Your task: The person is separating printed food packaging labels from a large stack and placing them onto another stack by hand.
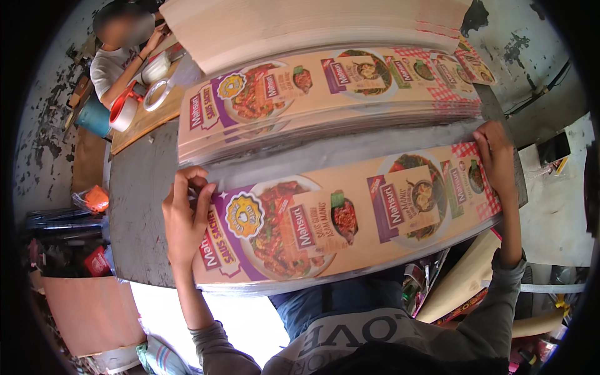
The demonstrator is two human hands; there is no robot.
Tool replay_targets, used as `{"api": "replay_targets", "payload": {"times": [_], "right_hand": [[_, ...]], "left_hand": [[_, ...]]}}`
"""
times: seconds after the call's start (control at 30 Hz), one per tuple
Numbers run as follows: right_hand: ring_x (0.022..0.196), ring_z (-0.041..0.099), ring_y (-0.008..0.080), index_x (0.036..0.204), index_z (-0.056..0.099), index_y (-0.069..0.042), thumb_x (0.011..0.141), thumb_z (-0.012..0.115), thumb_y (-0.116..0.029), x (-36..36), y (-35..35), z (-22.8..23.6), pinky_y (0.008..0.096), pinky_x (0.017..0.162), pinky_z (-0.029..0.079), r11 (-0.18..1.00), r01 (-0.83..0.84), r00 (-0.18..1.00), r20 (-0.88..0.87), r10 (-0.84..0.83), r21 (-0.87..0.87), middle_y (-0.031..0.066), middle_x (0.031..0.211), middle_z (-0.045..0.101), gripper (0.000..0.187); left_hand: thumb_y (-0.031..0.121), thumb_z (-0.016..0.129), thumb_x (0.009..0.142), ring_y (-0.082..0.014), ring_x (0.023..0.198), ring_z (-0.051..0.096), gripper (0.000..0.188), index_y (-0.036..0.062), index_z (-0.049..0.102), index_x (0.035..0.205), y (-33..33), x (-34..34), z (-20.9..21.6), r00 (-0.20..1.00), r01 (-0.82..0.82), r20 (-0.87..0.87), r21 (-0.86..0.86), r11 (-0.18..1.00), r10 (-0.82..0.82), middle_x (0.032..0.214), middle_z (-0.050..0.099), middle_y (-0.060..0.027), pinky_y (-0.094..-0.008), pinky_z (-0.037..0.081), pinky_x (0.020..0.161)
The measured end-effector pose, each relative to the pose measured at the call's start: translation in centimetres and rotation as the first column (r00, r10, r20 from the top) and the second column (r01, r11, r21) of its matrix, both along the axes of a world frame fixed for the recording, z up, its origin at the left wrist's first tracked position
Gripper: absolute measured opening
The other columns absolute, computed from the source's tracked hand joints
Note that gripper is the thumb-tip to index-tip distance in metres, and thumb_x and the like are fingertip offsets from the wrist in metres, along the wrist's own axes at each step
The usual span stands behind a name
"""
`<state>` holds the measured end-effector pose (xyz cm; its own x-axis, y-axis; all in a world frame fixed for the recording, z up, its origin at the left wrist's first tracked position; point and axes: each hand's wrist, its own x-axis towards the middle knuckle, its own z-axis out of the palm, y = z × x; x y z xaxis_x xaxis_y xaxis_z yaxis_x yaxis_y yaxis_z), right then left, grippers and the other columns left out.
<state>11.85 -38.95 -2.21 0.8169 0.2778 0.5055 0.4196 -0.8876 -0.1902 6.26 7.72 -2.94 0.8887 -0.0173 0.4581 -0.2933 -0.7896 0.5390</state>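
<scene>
A long printed panel (350,215) with food pictures on a tan ground lies across the near side of the dark table (144,200). My left hand (185,215) pinches its left end near the far corner, thumb over the top. At the other end, my right hand (497,156) is closed round the far right corner. The panel slants, its right end farther from me. Beyond it is a stack of matching panels (300,112), with layered edges showing. Some fingertips of both hands are hidden.
A tall stack of plain tan boards (312,28) stands behind the printed ones. At the far left another person (119,53) sits by a wooden table (140,128) with a red-handled tape dispenser (127,106) and a tape roll (156,95). A cardboard box (94,312) is at lower left.
</scene>
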Motion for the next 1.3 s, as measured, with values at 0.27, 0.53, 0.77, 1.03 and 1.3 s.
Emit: {"api": "replay_targets", "payload": {"times": [0.27, 0.53, 0.77, 1.03, 1.3], "right_hand": [[0.096, 0.055, 0.0304, 0.112, 0.052, -0.001, 0.088, 0.048, -0.009, -2.4, -2.6, 0.4, 0.0346, 0.083, 0.042, 0.980, 0.178, 0.978, -0.127, -0.166, 0.090, 0.0168, 0.104, 0.056, 0.026], [0.103, 0.053, 0.0260, 0.113, 0.056, -0.001, 0.090, 0.047, -0.014, -10.0, -6.8, -2.9, 0.0338, 0.085, 0.042, 0.884, 0.460, 0.887, -0.012, -0.461, 0.080, 0.0148, 0.110, 0.055, 0.027], [0.094, 0.055, 0.0300, 0.111, 0.058, -0.002, 0.089, 0.050, -0.014, -11.1, -5.1, -3.3, 0.0366, 0.079, 0.045, 0.758, 0.648, 0.761, 0.051, -0.647, -0.070, 0.0154, 0.099, 0.056, 0.026], [0.095, 0.056, 0.0264, 0.105, 0.059, -0.001, 0.088, 0.053, -0.019, -11.1, -3.4, -2.7, 0.0341, 0.080, 0.044, 0.696, 0.711, 0.702, -0.047, -0.710, 0.105, 0.0147, 0.102, 0.058, 0.026], [0.099, 0.054, 0.0288, 0.110, 0.056, -0.001, 0.090, 0.048, -0.023, -10.8, -2.9, -4.1, 0.0364, 0.084, 0.042, 0.686, 0.720, 0.684, 0.062, -0.727, 0.105, 0.0146, 0.104, 0.058, 0.030]], "left_hand": [[0.020, 0.062, 0.080, -0.0226, 0.088, 0.056, 0.023, 0.0052, 0.056, 0.096, 2.4, -2.6, 0.2, 0.985, -0.174, 0.081, 0.434, 0.884, 0.155, 0.093, 0.058, -0.0062, -0.0392, 0.024, 0.096], [0.030, 0.054, 0.086, -0.0268, 0.096, 0.057, 0.037, 0.0027, 0.059, 0.110, -0.1, -12.1, -1.7, 0.862, -0.493, 0.018, 0.267, 0.828, 0.507, 0.114, 0.055, -0.0121, -0.0413, 0.047, 0.077], [0.038, 0.047, 0.089, -0.0275, 0.101, 0.056, 0.041, 0.0042, 0.061, 0.109, -3.0, -13.3, -1.7, 0.778, -0.624, 0.025, 0.142, 0.769, 0.627, 0.112, 0.055, -0.0136, -0.0433, 0.049, 0.078], [0.030, 0.054, 0.086, -0.0248, 0.093, 0.059, 0.035, 0.0029, 0.062, 0.107, -2.7, -13.2, -1.1, 0.775, -0.623, -0.018, 0.145, 0.769, 0.631, 0.100, 0.059, -0.0124, -0.0394, 0.051, 0.072], [0.021, 0.056, 0.085, -0.0208, 0.082, 0.061, 0.026, 0.0032, 0.064, 0.103, -3.4, -12.8, -0.2, 0.750, -0.638, -0.047, 0.212, 0.740, 0.660, 0.090, 0.060, -0.0091, -0.0368, 0.051, 0.064]]}}
